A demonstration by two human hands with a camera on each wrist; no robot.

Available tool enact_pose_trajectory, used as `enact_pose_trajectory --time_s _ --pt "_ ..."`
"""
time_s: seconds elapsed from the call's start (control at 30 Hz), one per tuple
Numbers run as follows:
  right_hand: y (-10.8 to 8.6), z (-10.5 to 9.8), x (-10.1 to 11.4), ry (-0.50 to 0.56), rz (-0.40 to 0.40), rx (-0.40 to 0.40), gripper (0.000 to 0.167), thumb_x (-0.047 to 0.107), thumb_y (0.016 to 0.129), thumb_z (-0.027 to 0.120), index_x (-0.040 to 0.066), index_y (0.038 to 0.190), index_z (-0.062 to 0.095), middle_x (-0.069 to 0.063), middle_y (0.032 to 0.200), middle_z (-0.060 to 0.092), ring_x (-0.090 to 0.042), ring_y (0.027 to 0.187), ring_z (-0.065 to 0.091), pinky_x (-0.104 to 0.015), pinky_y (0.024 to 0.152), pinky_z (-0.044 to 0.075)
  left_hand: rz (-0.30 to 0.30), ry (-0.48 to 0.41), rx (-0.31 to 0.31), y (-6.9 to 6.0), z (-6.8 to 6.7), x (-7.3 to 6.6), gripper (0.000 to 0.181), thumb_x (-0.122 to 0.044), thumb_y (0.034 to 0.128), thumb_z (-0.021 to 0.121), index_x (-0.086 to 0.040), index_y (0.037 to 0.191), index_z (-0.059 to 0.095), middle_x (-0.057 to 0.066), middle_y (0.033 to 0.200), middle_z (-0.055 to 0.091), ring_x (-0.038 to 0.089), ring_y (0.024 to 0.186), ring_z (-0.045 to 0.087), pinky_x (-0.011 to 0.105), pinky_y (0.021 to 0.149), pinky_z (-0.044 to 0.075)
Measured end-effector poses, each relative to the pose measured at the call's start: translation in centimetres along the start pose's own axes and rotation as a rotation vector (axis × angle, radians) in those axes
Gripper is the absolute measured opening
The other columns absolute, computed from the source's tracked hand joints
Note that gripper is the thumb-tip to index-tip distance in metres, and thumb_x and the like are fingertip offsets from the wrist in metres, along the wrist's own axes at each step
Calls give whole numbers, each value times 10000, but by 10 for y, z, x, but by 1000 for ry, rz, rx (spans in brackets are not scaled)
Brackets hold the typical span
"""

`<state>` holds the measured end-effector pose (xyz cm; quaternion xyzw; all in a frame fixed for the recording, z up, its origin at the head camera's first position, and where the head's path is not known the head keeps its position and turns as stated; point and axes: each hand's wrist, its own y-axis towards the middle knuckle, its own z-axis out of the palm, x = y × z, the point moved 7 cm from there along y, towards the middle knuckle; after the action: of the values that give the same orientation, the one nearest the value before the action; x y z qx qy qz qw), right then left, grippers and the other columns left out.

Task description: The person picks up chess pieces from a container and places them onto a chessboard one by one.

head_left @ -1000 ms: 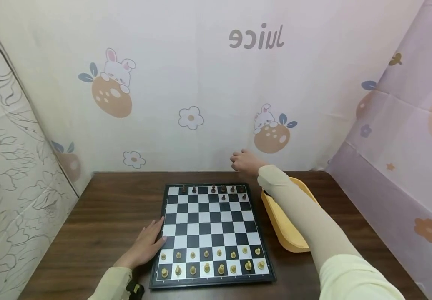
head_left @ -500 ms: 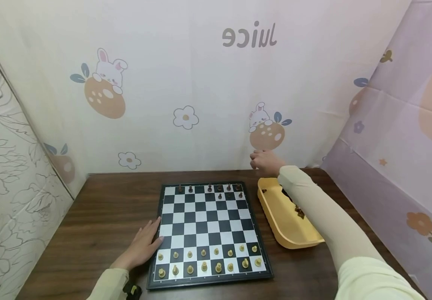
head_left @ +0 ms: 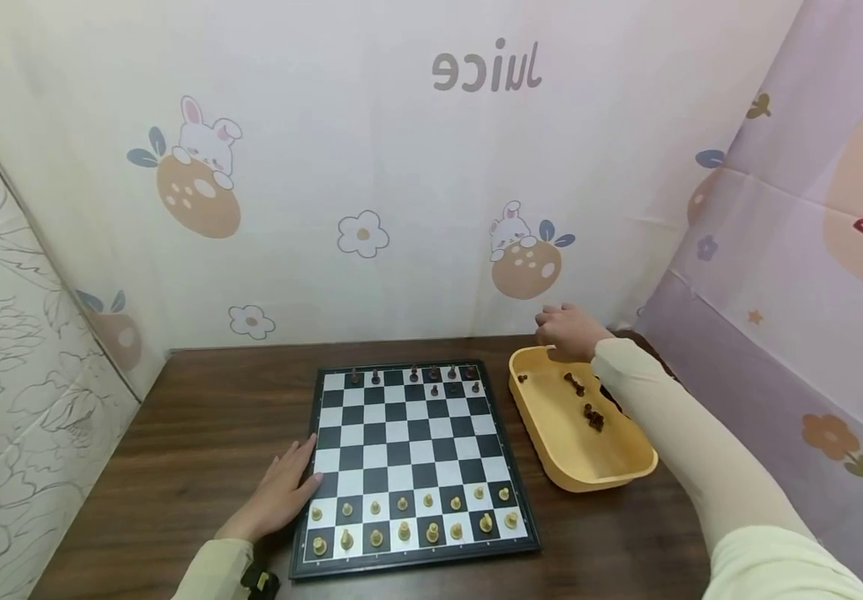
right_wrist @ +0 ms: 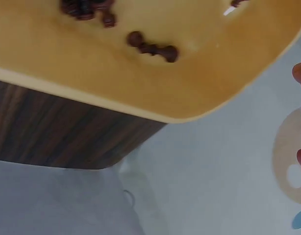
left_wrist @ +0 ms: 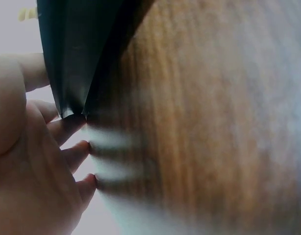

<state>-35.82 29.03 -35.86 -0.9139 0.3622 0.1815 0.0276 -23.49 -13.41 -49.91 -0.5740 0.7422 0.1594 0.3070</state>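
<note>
A black-and-white chessboard [head_left: 409, 454] lies on the brown table, with several pale yellow chess pieces [head_left: 404, 529] on its two near rows and several dark brown chess pieces [head_left: 413, 374] at its far end. My left hand [head_left: 276, 492] rests against the board's left edge; in the left wrist view its fingers [left_wrist: 74, 156] extend past the dark board edge [left_wrist: 74, 58]. Above the far end of a yellow tray [head_left: 551, 450] hovers my right hand [head_left: 572, 332], fingers loosely bent, with nothing seen in them. Inside the tray lie dark brown chess pieces [head_left: 593, 417], one on its side [right_wrist: 152, 47].
The wooden table [head_left: 199, 433] meets a printed cloth wall [head_left: 311, 150] at the back. A second cloth wall [head_left: 761, 333] stands along the right side. The tray sits right of the board, with a narrow strip of table between.
My right hand has moved right, from behind the board to above the tray, uncovering the dark pieces inside. The left hand stays at the board's edge. The head view has shifted slightly right.
</note>
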Motion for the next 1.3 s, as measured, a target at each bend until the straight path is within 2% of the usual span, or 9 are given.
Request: enact_pose_trajectory --time_s 0.1,0.4,0.63,0.83,0.97,1.1,1.3 --pt "-10 5 -3 5 14 15 108 105 667 787 137 693 688 32 742 521 -182 705 485 -343 577 394 -2 0 -3 0 0 0 632 -233 983 508 -4 1500 225 242 1512 263 417 1416 105 581 1119 36" --pt "-28 21 -7 15 37 50 174 167 663 837 143 693 668 28 764 539 -190 722 499 -349 583 408 -8 -2 -9 -1 -2 0 627 -227 983 504 -1 1498 227 245 1510 262 418 1414 101 582 1118 37" --pt "-40 33 -4 24 45 83 174 139 686 835 146 693 661 19 760 536 -199 736 516 -370 613 425 -15 -9 -4 -1 0 0 631 -242 984 505 -8 1501 227 242 1511 264 412 1417 102 579 1120 34" --pt "-48 48 -6 -36 12 101 221 69 755 743 194 634 607 41 714 499 -190 715 518 -411 656 463 -24 -5 -3 0 2 1 634 -248 983 508 -16 1502 230 241 1510 268 414 1416 106 577 1121 38" --pt "-49 56 -6 -94 -29 139 251 59 804 693 195 625 583 43 690 467 -178 681 481 -387 620 444 -28 -12 -5 0 2 2 634 -250 982 510 -17 1502 232 239 1510 269 413 1416 105 574 1122 35" --pt "-48 62 -3 -156 -77 178 208 79 798 731 172 653 614 21 703 492 -181 680 478 -352 574 420 -29 -13 -9 0 1 2 633 -255 983 510 -22 1503 234 235 1511 271 413 1416 109 574 1122 36" --pt "-49 73 1 -281 -149 202 241 79 738 799 181 623 613 12 713 544 -178 689 509 -312 527 395 -33 -14 -8 -1 1 1 632 -257 982 511 -27 1503 239 230 1507 282 413 1414 116 576 1120 40"
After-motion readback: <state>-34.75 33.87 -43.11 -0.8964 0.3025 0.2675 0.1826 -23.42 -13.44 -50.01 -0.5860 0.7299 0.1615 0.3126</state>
